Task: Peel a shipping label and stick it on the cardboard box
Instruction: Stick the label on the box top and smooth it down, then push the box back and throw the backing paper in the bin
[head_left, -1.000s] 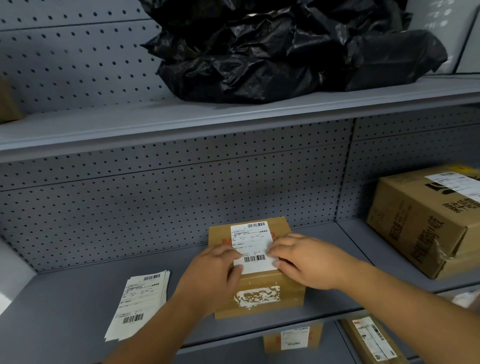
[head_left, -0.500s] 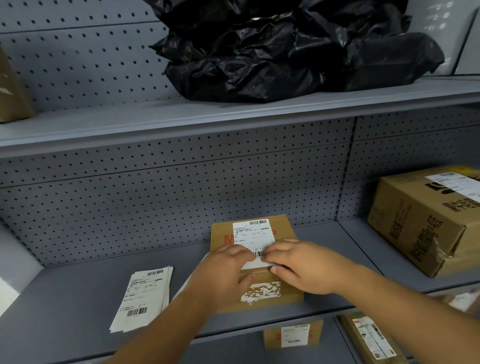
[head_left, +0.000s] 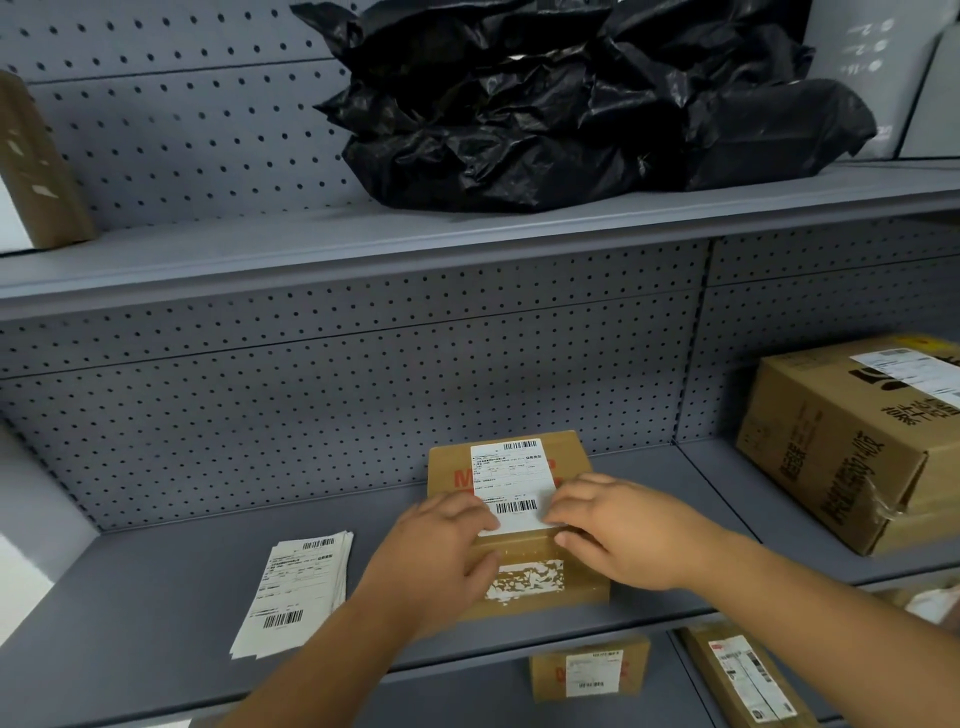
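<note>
Head view, scanned from nine o'clock across to three o'clock: at the far left of the upper shelf (head_left: 260, 249) a brown parcel (head_left: 39, 166) leans upright against the pegboard (head_left: 311, 405). Below it, at about eight o'clock on the middle shelf (head_left: 156, 597), a stack of shipping labels (head_left: 293, 592) lies flat, well apart from the box and just beside the left forearm. At twelve o'clock on the upper shelf sits a heap of crumpled black plastic bags (head_left: 582, 104).

The left hand (head_left: 436, 561) lies palm down on the cardboard box (head_left: 519, 525), fingers spread flat and pressing the lower left corner of the shipping label (head_left: 511, 483); it grips nothing. The box stands near the front edge of the middle shelf, at about six o'clock, with red print partly covered by the label and a torn white patch of old sticker on its near face. The label lies flat along the top of the box, barcodes at its far and near ends. The right hand (head_left: 628, 535) is likewise laid flat, fingers extended onto the label's lower right corner, holding nothing.

At three o'clock a larger cardboard carton (head_left: 841, 447) with dark print and its own label rests on the same shelf, well apart from the hands. At five o'clock, on the shelf below, two more labelled parcels (head_left: 589, 670) show.
</note>
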